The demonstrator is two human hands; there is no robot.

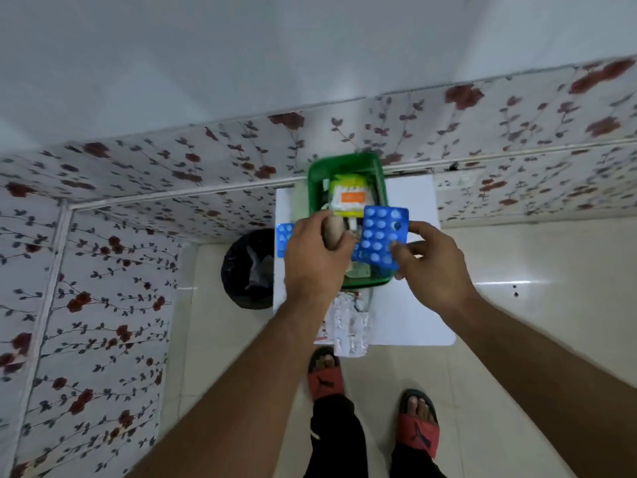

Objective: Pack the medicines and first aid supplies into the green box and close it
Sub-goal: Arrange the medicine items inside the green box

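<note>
Green box, blue blister pack, red-flowered wall, red sandals.

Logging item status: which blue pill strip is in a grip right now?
The large blue strip over the green box, pinched by the right hand. The other blue strip lies unheld at the white table's left edge.

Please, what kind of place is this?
Probably a room in a home: floral wall covering, pale tiled floor, a black bin beside a small white table, and the person stands in sandals.
</note>
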